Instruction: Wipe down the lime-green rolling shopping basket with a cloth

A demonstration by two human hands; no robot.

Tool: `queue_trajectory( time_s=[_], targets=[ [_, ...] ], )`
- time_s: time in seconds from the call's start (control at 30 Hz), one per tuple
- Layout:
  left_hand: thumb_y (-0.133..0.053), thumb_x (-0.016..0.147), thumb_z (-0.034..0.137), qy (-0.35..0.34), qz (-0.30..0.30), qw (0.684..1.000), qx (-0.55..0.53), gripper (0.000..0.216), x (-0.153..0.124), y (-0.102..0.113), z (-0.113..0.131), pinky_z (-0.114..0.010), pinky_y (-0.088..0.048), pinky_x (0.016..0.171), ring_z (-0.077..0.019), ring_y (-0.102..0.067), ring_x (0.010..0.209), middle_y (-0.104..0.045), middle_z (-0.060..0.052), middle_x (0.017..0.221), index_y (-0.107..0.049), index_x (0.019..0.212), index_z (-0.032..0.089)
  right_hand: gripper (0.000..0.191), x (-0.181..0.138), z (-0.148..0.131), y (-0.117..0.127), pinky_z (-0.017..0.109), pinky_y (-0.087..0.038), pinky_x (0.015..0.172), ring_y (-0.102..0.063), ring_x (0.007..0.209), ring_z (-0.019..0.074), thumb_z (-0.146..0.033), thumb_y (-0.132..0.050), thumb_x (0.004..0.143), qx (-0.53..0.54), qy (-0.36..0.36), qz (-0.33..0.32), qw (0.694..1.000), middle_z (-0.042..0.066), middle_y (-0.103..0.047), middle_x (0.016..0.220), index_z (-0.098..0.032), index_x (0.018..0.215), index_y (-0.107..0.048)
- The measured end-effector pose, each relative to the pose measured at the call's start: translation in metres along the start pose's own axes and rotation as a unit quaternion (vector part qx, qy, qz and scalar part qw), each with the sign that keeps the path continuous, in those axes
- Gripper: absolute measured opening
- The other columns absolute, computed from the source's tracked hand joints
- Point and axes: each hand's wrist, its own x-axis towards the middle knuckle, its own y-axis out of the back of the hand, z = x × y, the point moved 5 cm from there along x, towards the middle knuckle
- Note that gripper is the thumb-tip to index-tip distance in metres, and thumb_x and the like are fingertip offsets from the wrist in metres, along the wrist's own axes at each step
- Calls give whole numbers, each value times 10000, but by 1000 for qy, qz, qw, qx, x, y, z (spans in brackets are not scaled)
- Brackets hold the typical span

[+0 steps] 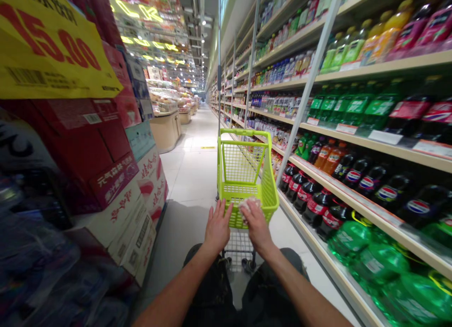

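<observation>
A lime-green plastic shopping cart (274, 186) stands straight in front of me, its mesh basket facing up. My left hand (218, 226) lies against the near left side of the basket, fingers stretched out and slightly spread. Bunched in my right hand (257, 223) is a pale crumpled cloth (250, 207), pressed on the near rim of the basket. Part of the cloth is hidden under the fingers. Below the basket, a lower wire rack and the wheels show between my legs.
On the right, a long shelf (374, 138) holds rows of drink bottles, with large green bottles (374, 266) at the bottom. Stacked cartons (116, 223) and a yellow price sign (52, 49) crowd the left. A tiled aisle (197, 129) runs ahead past display stands (165, 129).
</observation>
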Motion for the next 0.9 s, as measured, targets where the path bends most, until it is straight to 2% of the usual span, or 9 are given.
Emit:
queue_trajectory(
  time_s=[0.07, 0.1, 0.27, 0.33, 0.43, 0.5, 0.67, 0.8, 0.9],
  targets=[
    [-424, 698, 77, -4, -3, 1000, 4, 665, -1, 1, 0, -454, -176, 1060, -223, -170, 1325, -231, -106, 1433, -280, 1335, 203, 374, 0, -9, -5, 425, -378, 957, -393, 1208, 202, -69, -384, 808, 18, 41, -23, 999, 104, -505, 1247, -208, 1087, -591],
    [-418, 702, 75, -3, -5, 1000, 5, 658, -1, 2, -1, -459, -173, 1059, -220, -175, 1323, -237, -106, 1431, -284, 1333, 202, 365, -1, -5, -2, 427, -378, 957, -394, 1207, 202, -79, -389, 810, 21, 44, -23, 999, 99, -508, 1245, -212, 1082, -594],
    [-430, 703, 93, 16, -4, 1000, -4, 635, -1, 5, 0, -457, -169, 1062, -233, -177, 1322, -254, -117, 1423, -310, 1323, 161, 376, -9, 39, 27, 465, -371, 958, -370, 1224, 227, -91, -377, 805, -11, -62, 54, 997, 135, -464, 1277, -179, 1115, -572],
    [-446, 697, 113, 27, 4, 1000, -8, 640, 0, 5, 2, -464, -164, 1063, -247, -169, 1323, -257, -118, 1422, -311, 1322, 140, 384, -11, 30, 20, 461, -375, 958, -366, 1228, 224, -85, -375, 806, -7, -57, 55, 997, 138, -460, 1282, -179, 1127, -564],
    [-436, 696, 116, 29, 9, 999, -11, 639, -1, 6, 4, -474, -170, 1061, -241, -172, 1323, -257, -101, 1424, -308, 1322, 137, 378, -11, -4, -2, 427, -387, 958, -380, 1222, 195, -81, -384, 818, 27, 29, 22, 999, 106, -490, 1264, -216, 1116, -572],
    [-417, 697, 107, 21, 4, 1000, -15, 635, -1, 6, 3, -482, -171, 1060, -229, -187, 1320, -265, -91, 1421, -308, 1321, 139, 373, -11, -12, -4, 423, -390, 958, -383, 1222, 187, -87, -398, 823, 40, 58, 20, 997, 87, -499, 1260, -240, 1116, -571],
    [-402, 701, 113, 8, 5, 1000, -28, 621, 0, 8, -2, -481, -175, 1061, -228, -227, 1307, -292, -95, 1408, -317, 1315, 111, 433, -19, 16, 15, 449, -369, 979, -350, 1244, 194, -66, -379, 825, 25, 11, 69, 997, 92, -436, 1316, -239, 1204, -499],
    [-404, 695, 104, -3, 22, 999, -40, 614, 0, 7, -3, -491, -160, 1063, -233, -239, 1303, -312, -98, 1398, -336, 1305, 110, 420, -55, 16, -10, 437, -389, 967, -401, 1212, 195, -61, -403, 821, 28, 57, 45, 997, 84, -514, 1246, -233, 1188, -515],
    [-386, 679, 61, -13, 27, 998, -59, 613, 0, 6, -7, -498, -162, 1060, -228, -259, 1295, -340, -92, 1385, -365, 1288, 124, 425, -83, 9, -25, 374, -430, 941, -471, 1153, 177, -49, -407, 812, 33, 63, 28, 997, 61, -562, 1192, -244, 1167, -534]
  ],
)
